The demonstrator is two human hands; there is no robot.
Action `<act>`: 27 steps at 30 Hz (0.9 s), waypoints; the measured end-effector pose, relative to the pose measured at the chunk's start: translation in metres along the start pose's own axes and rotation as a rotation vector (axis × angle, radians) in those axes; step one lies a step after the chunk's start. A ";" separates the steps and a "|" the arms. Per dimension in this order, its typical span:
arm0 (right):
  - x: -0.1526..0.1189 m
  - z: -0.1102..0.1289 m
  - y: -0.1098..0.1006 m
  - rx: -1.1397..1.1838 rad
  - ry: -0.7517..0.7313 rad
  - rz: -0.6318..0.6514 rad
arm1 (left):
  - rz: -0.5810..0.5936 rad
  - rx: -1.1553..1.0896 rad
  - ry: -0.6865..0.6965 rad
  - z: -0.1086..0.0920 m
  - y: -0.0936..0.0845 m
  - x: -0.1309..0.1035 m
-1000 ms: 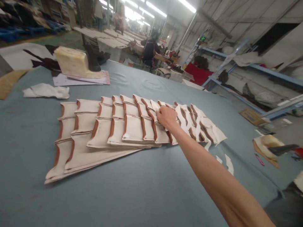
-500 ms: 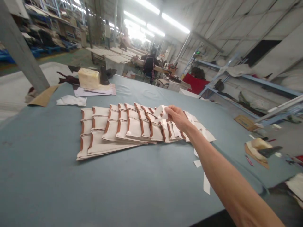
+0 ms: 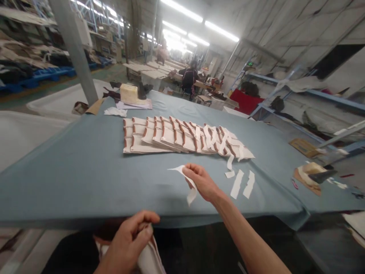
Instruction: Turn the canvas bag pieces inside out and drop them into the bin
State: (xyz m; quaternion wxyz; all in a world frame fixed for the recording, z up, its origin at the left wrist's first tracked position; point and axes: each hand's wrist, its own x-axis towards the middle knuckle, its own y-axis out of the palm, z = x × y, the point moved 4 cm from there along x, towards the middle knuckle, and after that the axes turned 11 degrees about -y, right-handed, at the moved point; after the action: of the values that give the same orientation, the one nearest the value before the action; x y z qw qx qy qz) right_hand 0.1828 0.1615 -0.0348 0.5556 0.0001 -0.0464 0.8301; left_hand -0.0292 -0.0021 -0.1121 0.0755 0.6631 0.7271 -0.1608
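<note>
My right hand point(image 3: 199, 181) pinches a thin white strip point(image 3: 192, 196) above the near part of the table, one end hanging down. Below the table's front edge, my left hand point(image 3: 131, 238) is closed on a cream fabric piece point(image 3: 149, 257) with brown edging, partly hidden by the fingers and the frame's bottom. Beyond both hands lies an overlapping spread of cream fabric pieces point(image 3: 168, 135) with brown edges, in rows. More white strips point(image 3: 209, 137) lie loosely across its right part. Two separate strips point(image 3: 237, 184) rest on the table, right of my right hand.
A blue-grey cover lies on the table point(image 3: 71, 182). At the back left stands a yellowish block point(image 3: 129, 93) beside a crumpled white scrap point(image 3: 115, 111). Another block with a dark part point(image 3: 312, 175) is at the right. A seated person point(image 3: 189, 80) is farther off.
My right hand has come back from the fabric spread toward the table's near side, carrying a white strip. My left hand and its fabric piece have come into view as the camera shifted.
</note>
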 end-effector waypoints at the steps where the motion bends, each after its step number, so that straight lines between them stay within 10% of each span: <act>1: -0.015 0.002 0.014 0.013 0.035 0.038 | 0.077 -0.036 -0.004 -0.008 0.006 -0.002; 5: -0.080 0.012 0.056 0.050 0.156 0.170 | 0.250 -0.161 -0.027 -0.021 0.021 -0.016; 14: -0.178 0.015 0.094 -0.340 0.011 0.226 | 0.188 -0.315 -0.085 0.004 -0.007 -0.076; 20: -0.186 0.000 0.112 -0.375 -0.028 0.184 | 0.032 -0.138 0.041 0.000 -0.030 -0.100; 27: -0.157 0.035 0.144 -0.290 -0.333 0.109 | 0.019 0.076 0.126 -0.019 -0.052 -0.117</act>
State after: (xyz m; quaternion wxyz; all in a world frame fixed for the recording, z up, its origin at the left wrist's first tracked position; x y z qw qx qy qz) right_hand 0.1087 -0.0407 -0.0196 0.4890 0.0546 -0.2564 0.8320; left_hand -0.0655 -0.1091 -0.0499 0.0059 0.6814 0.7172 -0.1458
